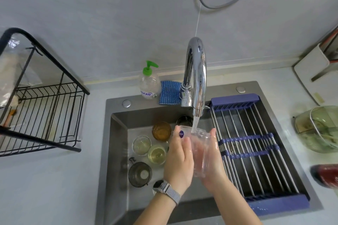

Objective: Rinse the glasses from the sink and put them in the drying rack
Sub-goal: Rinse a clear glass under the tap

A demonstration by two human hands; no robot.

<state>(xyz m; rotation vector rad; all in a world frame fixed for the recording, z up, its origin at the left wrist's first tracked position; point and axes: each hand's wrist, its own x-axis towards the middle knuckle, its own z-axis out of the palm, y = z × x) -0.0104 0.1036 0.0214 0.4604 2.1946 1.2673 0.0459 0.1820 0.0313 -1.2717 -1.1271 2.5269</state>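
A kitchen corner is shown under even daylight, its wall [113,23] clad in large pale grey tiles with thin white grout lines. A grey hose [215,5] is looped down from above. A light grey countertop [45,188] is laid along the wall, and a white cutting board [311,64] is propped at the right.

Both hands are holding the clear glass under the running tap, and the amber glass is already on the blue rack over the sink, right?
Not quite. The head view shows the amber glass in the sink basin, not on the blue rack.
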